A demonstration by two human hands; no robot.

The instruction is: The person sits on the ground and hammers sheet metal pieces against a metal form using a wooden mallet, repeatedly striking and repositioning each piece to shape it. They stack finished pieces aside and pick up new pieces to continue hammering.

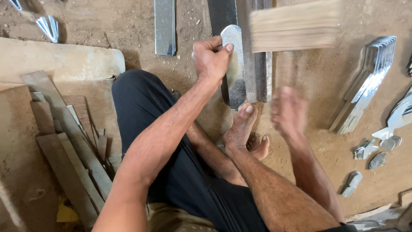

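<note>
Left hand (210,58) pinches one metal strip (234,68); blurred right hand (288,112) grips one wooden mallet (295,25)

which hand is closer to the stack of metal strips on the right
Right. The right hand, blurred around a wooden mallet's handle, is just left of the stack. The left hand is farther left, gripping a metal strip.

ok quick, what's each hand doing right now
Left hand: closed on the metal strip, holding it on edge.
Right hand: motion-blurred, closed on the handle of the wooden mallet.
</note>
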